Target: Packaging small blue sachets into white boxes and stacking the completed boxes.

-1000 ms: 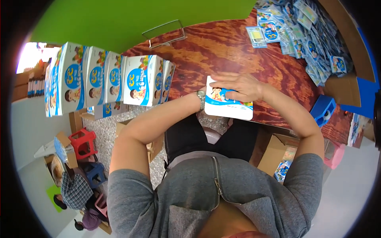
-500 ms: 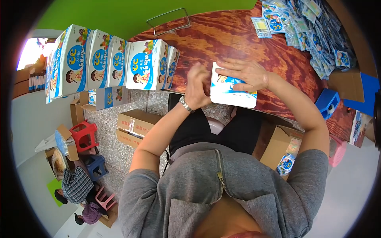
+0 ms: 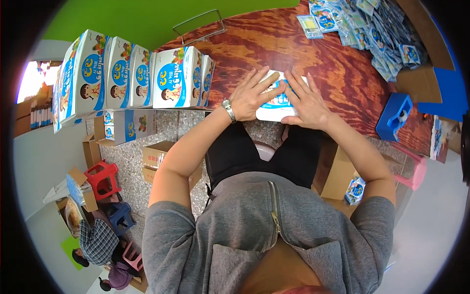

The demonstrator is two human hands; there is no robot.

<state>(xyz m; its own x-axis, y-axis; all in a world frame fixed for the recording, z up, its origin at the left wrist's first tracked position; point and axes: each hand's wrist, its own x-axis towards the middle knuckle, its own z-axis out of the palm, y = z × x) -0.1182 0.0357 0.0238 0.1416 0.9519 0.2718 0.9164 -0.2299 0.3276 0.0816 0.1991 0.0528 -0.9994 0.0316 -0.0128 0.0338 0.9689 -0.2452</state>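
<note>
A white carton (image 3: 269,114) with blue printing lies at the near edge of the red-brown wooden table (image 3: 254,44). My left hand (image 3: 256,95) rests on its left part, fingers stretched out and pointing up and right. On its right part lies my right hand (image 3: 308,104), its fingers spread and the thumb by the near edge. The fingertips of both hands almost meet over the printed middle, which they partly cover. Neither hand is wrapped round anything.
Filled printed boxes (image 3: 169,78) stand in a row at the left. A heap of small packets (image 3: 377,36) covers the far right, near a blue tape dispenser (image 3: 393,116). A wire stand (image 3: 199,28) sits at the back. Cartons (image 3: 159,154) and stools (image 3: 103,180) stand on the floor; two people are beyond.
My left hand has moved from beside the carton onto its top. My right hand has shifted toward the carton's right side, and its fingers now point up and left.
</note>
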